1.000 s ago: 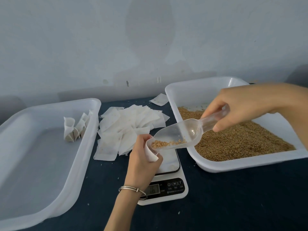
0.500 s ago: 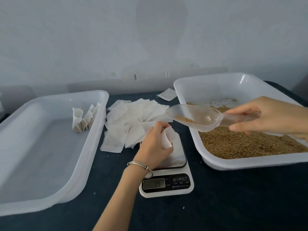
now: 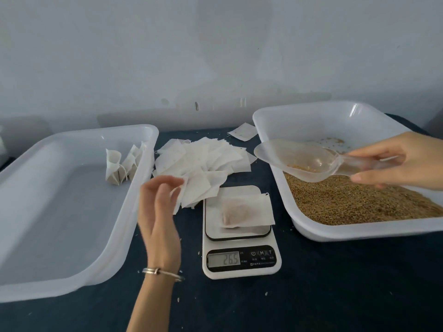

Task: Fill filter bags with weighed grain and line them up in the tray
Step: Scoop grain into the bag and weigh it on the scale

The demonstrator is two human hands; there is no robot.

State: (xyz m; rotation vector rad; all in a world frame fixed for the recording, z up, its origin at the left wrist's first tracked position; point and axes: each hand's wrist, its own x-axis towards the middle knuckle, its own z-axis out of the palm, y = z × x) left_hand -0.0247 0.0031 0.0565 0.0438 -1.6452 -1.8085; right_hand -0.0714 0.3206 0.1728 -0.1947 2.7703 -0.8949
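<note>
Filled bag (image 3: pixel 242 213) flat on scale (image 3: pixel 241 236), scoop (image 3: pixel 302 160) in right hand (image 3: pixel 402 159) — left hand (image 3: pixel 160 212) empty

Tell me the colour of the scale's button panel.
Black, with white symbols, on the white scale; head view shows it.

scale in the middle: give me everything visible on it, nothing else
The scale is a small white plastic kitchen scale with rounded corners, flat on the dark tabletop between the two white trays. Its rear weighing platform looks pale with a dark rim. One filter bag, partly filled with grain, lies flat on the platform, its right edge overhanging. The black front strip carries a grey display that appears to read 26.5, with three buttons beside it. Neither hand touches it.
</note>
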